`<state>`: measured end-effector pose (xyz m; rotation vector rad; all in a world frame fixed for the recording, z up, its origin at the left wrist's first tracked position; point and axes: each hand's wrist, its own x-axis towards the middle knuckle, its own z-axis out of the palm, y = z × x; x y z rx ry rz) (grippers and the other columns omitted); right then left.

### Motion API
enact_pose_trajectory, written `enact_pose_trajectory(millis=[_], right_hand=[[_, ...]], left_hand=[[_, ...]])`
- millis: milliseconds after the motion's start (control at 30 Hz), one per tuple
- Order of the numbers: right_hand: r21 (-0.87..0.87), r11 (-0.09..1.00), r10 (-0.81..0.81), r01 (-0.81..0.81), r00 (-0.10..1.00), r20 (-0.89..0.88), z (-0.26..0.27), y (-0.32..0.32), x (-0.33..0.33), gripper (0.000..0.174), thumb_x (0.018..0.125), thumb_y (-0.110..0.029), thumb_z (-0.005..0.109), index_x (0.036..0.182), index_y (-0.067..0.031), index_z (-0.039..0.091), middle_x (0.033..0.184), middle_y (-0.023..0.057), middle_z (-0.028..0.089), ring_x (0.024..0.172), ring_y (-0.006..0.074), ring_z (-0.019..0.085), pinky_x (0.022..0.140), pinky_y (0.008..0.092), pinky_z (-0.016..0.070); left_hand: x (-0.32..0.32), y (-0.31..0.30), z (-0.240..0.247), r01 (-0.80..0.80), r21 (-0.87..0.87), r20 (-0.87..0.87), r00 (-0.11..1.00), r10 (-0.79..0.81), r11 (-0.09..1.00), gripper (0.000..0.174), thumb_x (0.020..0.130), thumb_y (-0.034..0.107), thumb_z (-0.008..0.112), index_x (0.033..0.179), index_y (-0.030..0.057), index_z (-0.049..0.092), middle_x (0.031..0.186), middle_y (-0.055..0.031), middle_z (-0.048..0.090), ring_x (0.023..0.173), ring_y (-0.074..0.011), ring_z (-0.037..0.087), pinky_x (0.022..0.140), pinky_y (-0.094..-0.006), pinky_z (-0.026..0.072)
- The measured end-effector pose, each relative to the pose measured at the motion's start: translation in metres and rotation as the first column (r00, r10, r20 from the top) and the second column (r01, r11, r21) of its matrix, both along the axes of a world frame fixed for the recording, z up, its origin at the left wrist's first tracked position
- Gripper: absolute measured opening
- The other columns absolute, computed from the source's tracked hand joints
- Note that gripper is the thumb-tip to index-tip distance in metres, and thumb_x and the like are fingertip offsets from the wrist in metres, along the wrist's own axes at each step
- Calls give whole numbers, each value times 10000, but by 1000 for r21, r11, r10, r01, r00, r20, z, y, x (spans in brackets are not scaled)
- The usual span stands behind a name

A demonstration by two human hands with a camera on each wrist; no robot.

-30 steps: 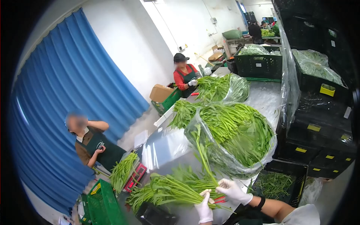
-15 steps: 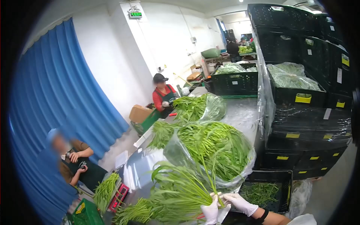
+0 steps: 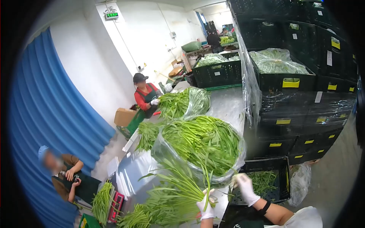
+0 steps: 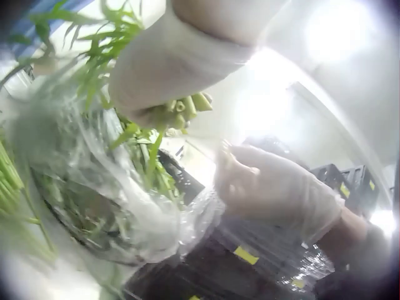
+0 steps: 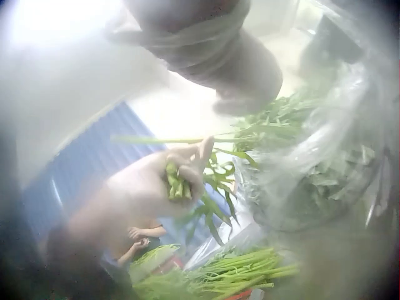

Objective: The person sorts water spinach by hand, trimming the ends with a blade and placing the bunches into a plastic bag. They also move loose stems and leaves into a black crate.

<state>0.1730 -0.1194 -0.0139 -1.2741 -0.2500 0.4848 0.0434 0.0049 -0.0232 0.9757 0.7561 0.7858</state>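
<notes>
Left hand [image 3: 207, 205]: gloved, fingers wrapped tight round the cut ends of a bundle of green stems [image 3: 178, 186].
Bundle position: held low over the near end of the bench [image 3: 228, 103], with the leafy tops fanning up and to the left.
Right hand [image 3: 244, 185]: gloved, fingers loose and holding nothing, apart from the bundle and just beside the rim of the clear bag [image 3: 161, 150].
Clear bag: large, lies on the bench right behind the bundle, stuffed with the same greens; its bulging side crowds the space between both hands.
Loose greens [image 3: 152, 214]: heaped on the bench beneath the bundle.
Floor crate [image 3: 266, 182]: black, at the right of the bench, a few stems inside.
Stacked crates [image 3: 304, 114]: black, yellow-tagged, walling in the right side.
Scale [image 3: 116, 205]: red, at the left of the bench, greens beside it.
People: a seated person [image 3: 62, 176] by the blue curtain [image 3: 49, 125]; a person in red [image 3: 143, 97] at the far end of the bench.
Bundle look: pale thick stems [image 4: 187, 105] cut level, packed together at the grip; long narrow leaves, bright green.
</notes>
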Motion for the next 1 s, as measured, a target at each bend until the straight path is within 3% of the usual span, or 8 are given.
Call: enact_pose_trajectory(millis=[100, 267, 333, 467, 667, 800, 867, 1000], right_hand=[[175, 934, -233, 311, 903, -362, -27, -12, 29, 312, 962, -286, 451, 1073, -17, 563, 998, 79, 622, 895, 161, 604, 749, 332, 513], [-131, 822, 483, -554, 800, -355, -27, 19, -6, 436, 966, -396, 425, 1103, -36, 629, 1018, 64, 660, 930, 141, 615, 791, 271, 484], [-129, 794, 585, -594, 804, -101, -27, 46, -23, 305, 919, -287, 573, 1050, -21, 645, 940, 50, 675, 847, 105, 614, 753, 255, 478], [-60, 804, 567, -591, 793, -223, -8, 69, -18, 209, 852, -226, 673, 902, -23, 667, 773, 8, 657, 663, 60, 573, 628, 205, 457], [-192, 694, 700, -694, 713, -46, 13, 65, -1, 279, 873, -314, 634, 964, -58, 698, 729, -32, 609, 640, 53, 528, 593, 210, 430], [-246, 760, 633, -602, 598, 490, 31, 60, 4, 232, 885, -258, 573, 890, -57, 689, 717, 23, 595, 599, 172, 567, 560, 297, 451], [-415, 836, 535, -360, 364, 762, 49, 57, 7, 189, 840, -214, 577, 811, -42, 651, 700, 82, 573, 605, 261, 571, 559, 332, 456], [-410, 830, 546, -378, 395, 739, 51, 60, 5, 163, 802, -182, 575, 759, -28, 608, 701, 110, 556, 618, 313, 551, 551, 354, 452]], left_hand=[[-6, -1, -4, -1, -102, 46, 999, 6, 995, 255, 818, 95, 631, 1011, -71, 609, 807, -139, 685, 440, -77, 474, 406, -201, 345], [-8, -6, -4, 5, -66, -104, 995, -11, 998, 188, 824, 81, 626, 958, -49, 640, 742, -87, 661, 436, -79, 476, 399, -209, 347], [-9, -7, -9, 68, 10, -232, 971, -63, 998, 189, 869, 117, 583, 986, -30, 604, 832, -170, 685, 437, -89, 506, 398, -224, 385], [-20, -9, 4, 15, -16, -211, 977, -18, 1000, 178, 876, 127, 610, 980, -18, 612, 805, -122, 692, 454, -90, 512, 397, -228, 378], [-42, -21, 29, 110, 60, -213, 972, -95, 992, 194, 803, 13, 681, 959, -71, 600, 786, -153, 686, 474, -74, 504, 440, -185, 378], [-54, -19, 17, 139, 116, -233, 966, -109, 983, 231, 809, 26, 679, 1000, -72, 592, 817, -130, 689, 483, -61, 518, 419, -176, 368], [-55, -19, 15, 145, 130, -230, 967, -112, 981, 219, 821, 33, 664, 1000, -71, 593, 836, -126, 689, 481, -59, 515, 412, -176, 361], [-56, -22, 36, 141, 93, -220, 968, -118, 986, 183, 806, 42, 679, 968, -28, 627, 760, -86, 664, 465, -60, 480, 433, -186, 354]])
